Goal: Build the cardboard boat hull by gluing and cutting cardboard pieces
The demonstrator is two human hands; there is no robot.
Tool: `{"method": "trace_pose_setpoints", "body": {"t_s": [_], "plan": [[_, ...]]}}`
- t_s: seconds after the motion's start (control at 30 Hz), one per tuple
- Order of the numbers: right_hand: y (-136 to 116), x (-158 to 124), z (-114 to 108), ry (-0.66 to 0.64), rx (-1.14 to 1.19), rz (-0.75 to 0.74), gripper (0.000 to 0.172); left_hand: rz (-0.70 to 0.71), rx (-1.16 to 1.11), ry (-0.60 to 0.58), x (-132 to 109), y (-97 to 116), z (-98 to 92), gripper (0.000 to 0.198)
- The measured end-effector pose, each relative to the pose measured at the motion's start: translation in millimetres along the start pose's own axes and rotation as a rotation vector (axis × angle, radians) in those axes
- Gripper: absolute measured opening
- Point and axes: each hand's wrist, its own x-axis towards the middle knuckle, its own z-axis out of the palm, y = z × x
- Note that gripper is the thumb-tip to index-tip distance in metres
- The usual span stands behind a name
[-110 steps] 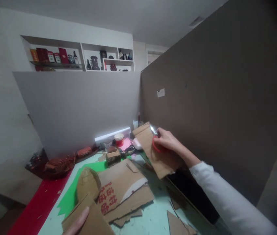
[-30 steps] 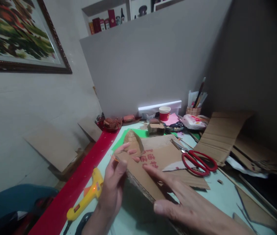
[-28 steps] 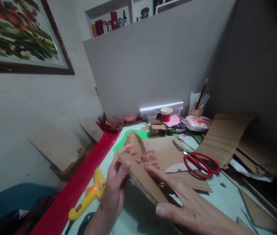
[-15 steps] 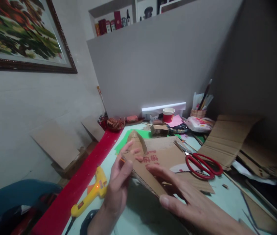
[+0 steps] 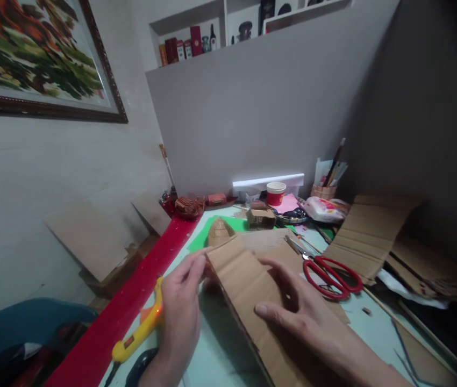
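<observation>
A long brown cardboard piece (image 5: 240, 285) is held tilted above the table, its broad face toward me. My left hand (image 5: 182, 301) pinches its far left corner; some fingertips are hidden behind it. Across its right side lies my right hand (image 5: 305, 317), thumb on the face and fingers at the right edge. Just beyond stands a pointed, curved cardboard form (image 5: 218, 232), partly covered by the held piece. Left of my left hand lies a yellow hot glue gun (image 5: 143, 329) with an orange light. Red-handled scissors (image 5: 331, 277) rest on a flat cardboard sheet (image 5: 279, 240) at the right.
A small cardboard box (image 5: 261, 219), a red and white cup (image 5: 276, 194) and a plastic packet (image 5: 325, 209) stand at the back. Folded cardboard (image 5: 371, 231) is stacked on the right. Brown model boats (image 5: 188, 207) sit at the far left, by a red strip (image 5: 131, 274).
The cardboard piece has been turned so its broad face shows and now covers the red printing behind. My left fingers have closed at its far corner. The view has shifted slightly.
</observation>
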Motion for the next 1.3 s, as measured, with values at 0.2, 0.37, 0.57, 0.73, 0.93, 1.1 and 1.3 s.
{"method": "trace_pose_setpoints", "body": {"t_s": [0.2,0.37,0.57,0.73,0.93,1.1,1.3], "plan": [[-4.5,6.8,-8.7,0.042,0.154,0.166,0.05,-0.003,0.077,-0.09,-3.2,-2.9,-2.4,0.013],[-3.7,6.0,-17.1,-0.027,0.421,0.247,0.052,-0.057,0.077,-0.137,-3.0,-0.4,0.1,0.024],[-4.5,-2.2,-9.4,-0.182,0.483,0.313,0.046,-0.105,0.116,-0.216,0.9,-9.0,0.1,0.036],[-2.6,-6.0,-1.8,-0.045,0.431,0.359,0.041,0.001,0.241,-0.203,-1.1,-14.6,-4.9,0.052],[-6.0,4.2,-17.8,0.147,0.461,0.324,0.04,-0.002,0.227,-0.31,-5.3,-9.6,-8.2,0.053],[-0.8,16.9,-43.9,0.447,0.495,0.315,0.036,-0.163,0.175,-0.608,-10.9,-8.6,3.6,0.04],[16.3,17.5,-41.3,0.558,0.447,0.25,0.043,-0.215,0.125,-0.805,-11.8,-15.1,9.7,0.054]]}}
